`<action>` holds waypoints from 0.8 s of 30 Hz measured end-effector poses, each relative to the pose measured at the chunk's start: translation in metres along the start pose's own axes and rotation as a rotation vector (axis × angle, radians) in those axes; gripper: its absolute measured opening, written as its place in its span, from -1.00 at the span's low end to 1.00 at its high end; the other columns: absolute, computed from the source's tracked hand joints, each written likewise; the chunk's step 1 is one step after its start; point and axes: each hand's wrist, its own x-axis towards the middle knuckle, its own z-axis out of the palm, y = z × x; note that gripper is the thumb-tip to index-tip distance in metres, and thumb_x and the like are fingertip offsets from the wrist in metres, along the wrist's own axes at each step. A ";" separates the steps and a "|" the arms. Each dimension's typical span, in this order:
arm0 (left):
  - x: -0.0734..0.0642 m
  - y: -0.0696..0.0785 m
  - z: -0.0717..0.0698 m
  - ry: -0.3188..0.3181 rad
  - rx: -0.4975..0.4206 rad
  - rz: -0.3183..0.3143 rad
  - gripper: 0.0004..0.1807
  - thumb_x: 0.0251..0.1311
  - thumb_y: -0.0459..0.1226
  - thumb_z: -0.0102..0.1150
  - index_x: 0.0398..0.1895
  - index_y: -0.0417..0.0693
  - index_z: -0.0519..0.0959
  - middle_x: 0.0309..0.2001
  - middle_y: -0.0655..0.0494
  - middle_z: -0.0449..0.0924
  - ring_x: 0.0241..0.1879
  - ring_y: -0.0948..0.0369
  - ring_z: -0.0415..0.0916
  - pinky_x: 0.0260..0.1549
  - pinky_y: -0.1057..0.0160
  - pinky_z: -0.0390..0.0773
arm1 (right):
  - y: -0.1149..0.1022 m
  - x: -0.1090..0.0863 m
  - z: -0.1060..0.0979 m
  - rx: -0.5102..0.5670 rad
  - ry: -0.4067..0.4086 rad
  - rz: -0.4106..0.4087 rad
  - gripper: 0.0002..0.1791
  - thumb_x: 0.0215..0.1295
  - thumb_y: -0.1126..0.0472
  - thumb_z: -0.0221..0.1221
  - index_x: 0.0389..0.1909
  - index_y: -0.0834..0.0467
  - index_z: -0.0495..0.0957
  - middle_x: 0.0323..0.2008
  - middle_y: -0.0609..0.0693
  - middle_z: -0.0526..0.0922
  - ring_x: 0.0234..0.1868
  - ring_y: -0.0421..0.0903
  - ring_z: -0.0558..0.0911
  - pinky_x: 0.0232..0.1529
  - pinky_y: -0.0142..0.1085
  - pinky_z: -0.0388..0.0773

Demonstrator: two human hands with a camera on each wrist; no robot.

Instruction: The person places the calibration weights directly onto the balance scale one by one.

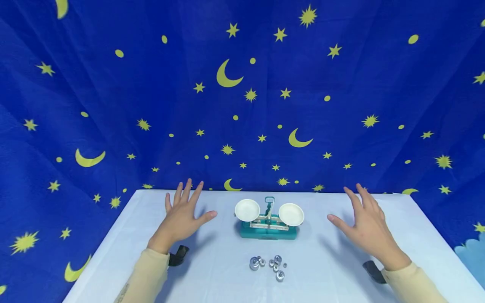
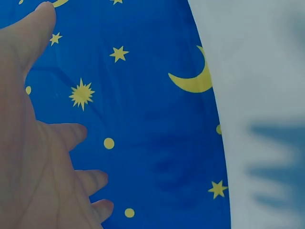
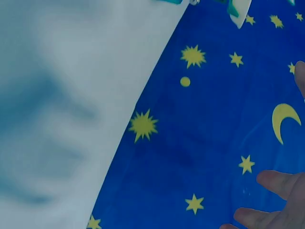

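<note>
My left hand (image 1: 181,219) hovers over the left side of the table with its fingers spread, holding nothing. On the other side my right hand (image 1: 367,225) is likewise raised with fingers apart and nothing in it. Between the two stands a teal balance scale (image 1: 268,232) with two white pans, the left pan (image 1: 247,210) and the right pan (image 1: 291,214). In front of it lie several small metal weights, among them a larger weight (image 1: 254,264) at the left and another weight (image 1: 280,275) nearest me. Neither hand touches the scale or the weights.
The white table (image 1: 216,273) ends at a blue curtain (image 1: 265,105) printed with yellow moons and stars. A black strap piece (image 1: 178,256) is at my left wrist, and another black strap piece (image 1: 374,272) is at my right.
</note>
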 end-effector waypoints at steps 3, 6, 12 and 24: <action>0.001 0.003 0.006 -0.012 -0.013 0.004 0.08 0.21 0.38 0.08 0.63 0.04 -0.01 0.61 -0.22 -0.30 0.56 -0.23 -0.50 0.34 -0.46 -0.55 | -0.004 -0.003 0.004 0.011 0.003 -0.010 0.03 0.22 -0.26 0.31 0.48 0.32 0.17 0.50 0.46 -0.04 0.42 0.57 0.00 0.21 0.59 -0.02; 0.002 0.007 0.011 -0.012 -0.030 0.007 0.06 0.22 0.36 0.09 0.63 0.06 -0.01 0.61 -0.21 -0.28 0.56 -0.22 -0.48 0.35 -0.45 -0.53 | -0.009 -0.004 0.008 0.029 0.011 -0.024 0.02 0.22 -0.25 0.32 0.48 0.31 0.19 0.50 0.45 -0.02 0.41 0.57 0.04 0.19 0.58 0.02; 0.002 0.014 0.018 0.002 -0.080 0.034 0.05 0.23 0.33 0.11 0.63 0.05 -0.01 0.61 -0.21 -0.23 0.56 -0.22 -0.45 0.36 -0.44 -0.52 | -0.017 -0.009 0.019 0.072 0.021 -0.028 -0.01 0.23 -0.23 0.32 0.46 0.31 0.21 0.50 0.45 0.02 0.40 0.55 0.09 0.17 0.56 0.07; 0.001 0.018 0.033 -0.014 -0.192 0.034 0.02 0.28 0.28 0.10 0.64 0.07 -0.08 0.62 -0.13 -0.27 0.57 -0.18 -0.45 0.39 -0.42 -0.49 | -0.033 -0.016 0.032 0.138 0.057 -0.045 -0.06 0.21 -0.17 0.36 0.45 0.26 0.25 0.49 0.38 0.10 0.41 0.48 0.13 0.19 0.49 0.15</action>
